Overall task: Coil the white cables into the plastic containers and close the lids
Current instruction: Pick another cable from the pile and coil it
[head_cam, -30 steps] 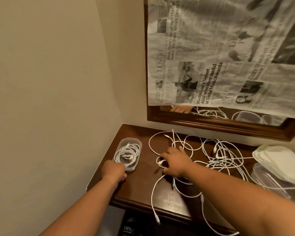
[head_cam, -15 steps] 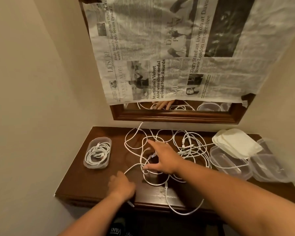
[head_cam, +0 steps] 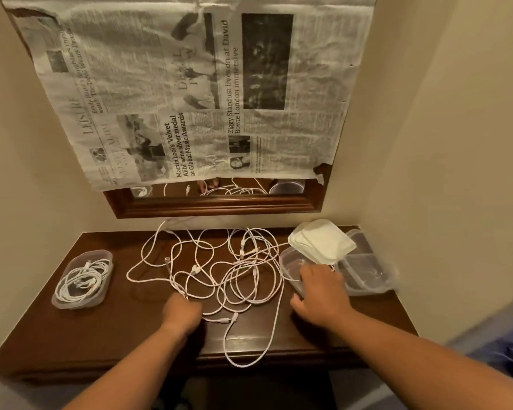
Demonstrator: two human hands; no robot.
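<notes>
Fingers of the left hand [head_cam: 182, 313] curl down at the near edge of the cables [head_cam: 219, 270], apparently closed on a strand, though blur hides the exact hold. Right hand [head_cam: 320, 294] lies spread, fingers loosely bent, over the near rim of an empty tub [head_cam: 290, 261]; whether it actually grips the rim cannot be told.

Between the two hands the loose cables sprawl across the middle of the table [head_cam: 116, 335], a white tangle of overlapping loops with small connectors showing here and there. One long loop droops over the near edge. How many cables make up the tangle cannot be counted.

Three clear tubs are in sight. The left tub [head_cam: 83, 279] sits well apart from the left hand, lid off, holding a coiled bundle of white cable. The empty tub under the right hand stands just right of the tangle, and a cable runs to its far rim. A third tub [head_cam: 367, 276], at the far right, touches it and looks empty too.

Lids [head_cam: 320, 242], pale and stacked, rest tilted across the far rims of the two right tubs; their number is unclear.
</notes>
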